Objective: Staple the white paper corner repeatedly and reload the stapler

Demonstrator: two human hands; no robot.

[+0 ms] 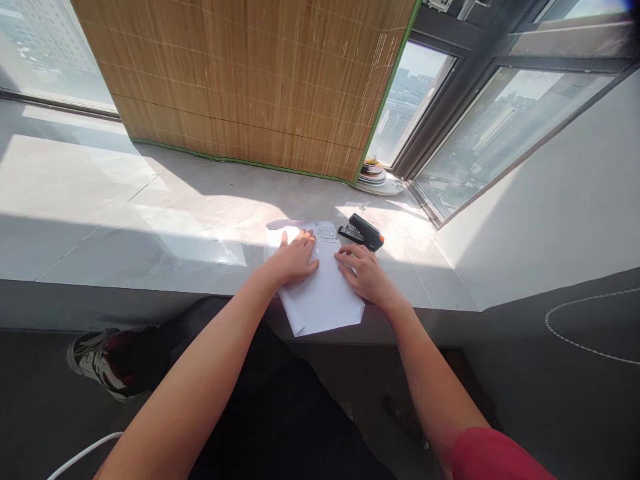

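Observation:
A white sheet of paper (327, 303), folded at its edges, lies on the window sill with its near end jutting past the front edge. Small dark printing or writing shows near its far right corner. My left hand (295, 259) rests on the paper's left half, palm down with fingers spread. At the right margin, my right hand (364, 272) has its bent fingers and thumb closed on the paper's edge. Just beyond that hand lies a black stapler (367, 231) with an orange-red tip. A smaller dark object (351, 233) touches its left side.
A bamboo blind (245, 80) with green edging hangs down to the pale tiled sill (125, 247). Stacked round plates or discs (377, 179) stand in the window corner. A looped bead cord (550, 323) hangs at the right. My legs are below the sill's edge.

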